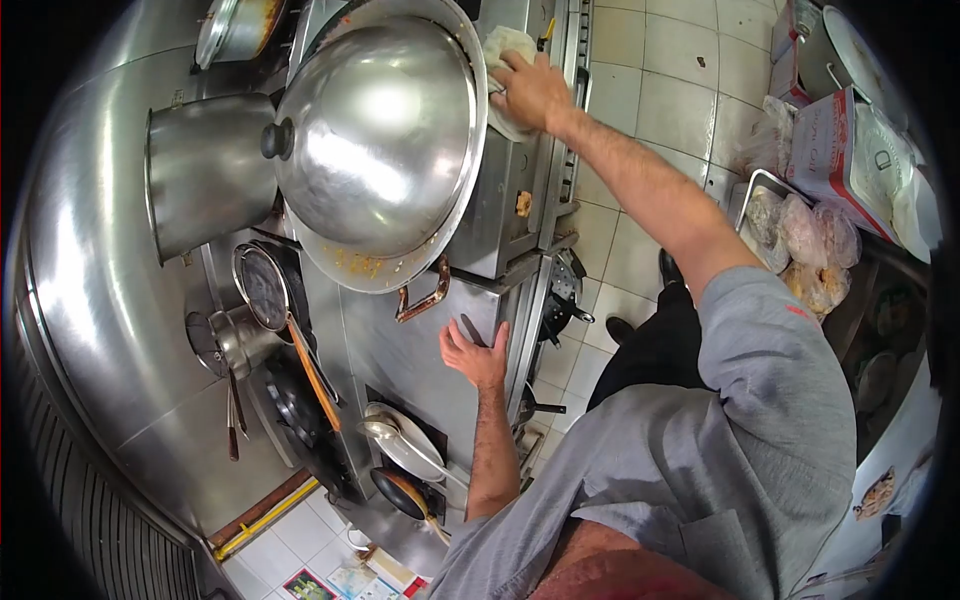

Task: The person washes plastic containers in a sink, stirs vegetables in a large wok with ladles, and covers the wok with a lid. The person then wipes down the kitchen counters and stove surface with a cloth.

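My right hand [537, 92] reaches far forward, its fingers closed on a pale cloth [508, 45] at the edge of the stove, beside a large pan. Above the steel counter [385, 345] is my left hand [474, 352], open, fingers apart, holding nothing I can make out. A dark narrow shape shows by its fingers. Near it, a metal handle [427, 293] sticks out from the wide pan [345, 268], whose rim carries food bits. A shiny domed lid [385, 130] with a black knob covers most of the pan.
Behind the pan stands a tall steel pot [210, 175]. A wooden-handled strainer [265, 285], a ladle [385, 428] on an oval dish and a small frying pan [400, 493] lie to the left. Bagged food [805, 235] and boxes [850, 150] are at the right, beyond the tiled floor [640, 120].
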`<move>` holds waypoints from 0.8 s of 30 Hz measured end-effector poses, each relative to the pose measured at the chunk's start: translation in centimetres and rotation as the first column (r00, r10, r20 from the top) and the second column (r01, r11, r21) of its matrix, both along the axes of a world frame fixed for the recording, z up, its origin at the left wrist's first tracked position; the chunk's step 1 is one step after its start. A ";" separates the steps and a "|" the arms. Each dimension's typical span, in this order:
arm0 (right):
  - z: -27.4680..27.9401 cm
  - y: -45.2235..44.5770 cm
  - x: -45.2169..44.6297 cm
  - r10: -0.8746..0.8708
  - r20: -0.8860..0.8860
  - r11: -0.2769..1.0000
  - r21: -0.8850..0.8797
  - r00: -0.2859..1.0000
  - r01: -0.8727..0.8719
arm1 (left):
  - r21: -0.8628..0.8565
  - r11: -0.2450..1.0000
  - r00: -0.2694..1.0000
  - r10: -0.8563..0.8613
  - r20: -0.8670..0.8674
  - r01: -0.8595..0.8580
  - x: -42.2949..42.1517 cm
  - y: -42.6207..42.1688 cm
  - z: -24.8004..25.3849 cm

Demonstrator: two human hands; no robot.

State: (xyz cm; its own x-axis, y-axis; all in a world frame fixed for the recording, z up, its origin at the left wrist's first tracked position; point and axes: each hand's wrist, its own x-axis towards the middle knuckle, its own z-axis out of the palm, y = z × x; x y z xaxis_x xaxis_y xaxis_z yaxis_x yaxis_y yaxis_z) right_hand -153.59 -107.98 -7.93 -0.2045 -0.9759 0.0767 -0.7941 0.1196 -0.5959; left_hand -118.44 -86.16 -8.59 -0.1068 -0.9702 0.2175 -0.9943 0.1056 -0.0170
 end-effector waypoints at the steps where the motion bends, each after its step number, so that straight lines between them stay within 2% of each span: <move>1: 0.4 1.0 1.0 -0.019 0.019 1.000 -0.007 1.000 0.019 | 0.001 1.000 1.000 0.007 -0.007 -0.007 -0.1 0.0 0.0; 2: 0.8 2.1 2.1 -0.041 0.037 0.999 -0.019 0.998 0.042 | -0.004 1.000 1.000 0.007 -0.016 -0.007 -0.1 -0.2 0.0; 4: 0.1 6.4 7.4 0.071 0.091 0.997 0.026 0.993 -0.074 | -0.033 0.999 1.000 -0.026 0.002 0.026 0.2 -0.1 -0.2; 5: -0.5 9.1 10.2 0.127 0.122 0.990 -0.074 0.984 -0.119 | -0.030 0.999 1.000 -0.028 -0.004 0.028 0.3 0.1 -0.3; 6: -1.7 11.5 13.2 0.144 -0.029 0.959 -0.241 0.989 -0.147 | -0.029 0.999 1.000 -0.019 -0.009 0.019 0.3 0.1 -0.4; 8: -1.2 15.1 15.8 0.324 0.132 0.939 -0.165 0.937 -0.302 | -0.035 0.999 1.000 -0.019 -0.015 0.018 0.4 0.0 -0.4; 9: -0.8 14.7 15.0 0.319 0.130 0.940 -0.169 0.939 -0.296 | -0.039 0.999 1.000 -0.024 0.000 0.024 0.5 0.1 -0.5; 11: -0.4 13.0 12.9 0.413 0.174 0.909 -0.026 0.894 -0.415 | -0.043 0.999 0.999 -0.025 0.020 0.026 0.5 -0.1 -0.5; 12: -3.7 10.9 12.3 0.346 -0.144 0.907 -0.201 0.927 -0.370 | -0.044 0.999 0.999 -0.030 0.015 0.031 0.5 -0.1 -0.4; 14: -2.5 5.9 6.1 0.160 -0.076 0.977 -0.129 0.984 -0.169 | -0.034 0.999 1.000 -0.019 0.010 0.019 0.4 0.1 -0.4; 15: -3.8 2.8 3.8 0.046 -0.103 0.976 -0.207 0.994 -0.067 | -0.030 0.999 1.000 -0.012 0.013 0.013 0.4 0.0 -0.3; 16: -2.9 0.8 1.3 -0.027 -0.057 0.982 -0.189 0.998 0.016 | -0.029 1.000 1.000 -0.011 0.011 0.011 0.3 0.0 -0.3; 18: -3.6 -3.0 -2.6 -0.142 -0.090 0.960 -0.256 0.986 0.115 | -0.017 1.000 1.000 -0.008 0.002 0.008 0.2 0.0 -0.2; 20: -7.0 -6.4 -6.8 -0.231 0.122 0.837 -0.481 0.965 0.261 | -0.011 1.000 1.000 -0.007 -0.007 0.007 0.1 -0.3 -0.2; 22: -6.9 -5.5 -9.3 -0.371 -0.018 0.731 -0.622 0.929 0.280 | -0.010 1.000 1.000 -0.023 -0.011 0.023 0.2 -0.3 -0.1; 24: -16.5 -7.4 -13.2 -0.382 -0.147 0.834 -0.480 0.912 0.272 | 0.019 1.000 1.000 -0.010 -0.011 0.010 0.1 -0.3 0.0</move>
State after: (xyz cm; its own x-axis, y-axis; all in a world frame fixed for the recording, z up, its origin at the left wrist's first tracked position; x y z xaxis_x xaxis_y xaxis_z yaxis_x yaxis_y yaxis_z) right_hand -166.83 -115.35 -24.44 -0.4287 -0.7055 0.5644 -0.8741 0.1660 -0.4564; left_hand -118.36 -86.44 -8.58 -0.1141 -0.9731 0.1999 -0.9933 0.1156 -0.0042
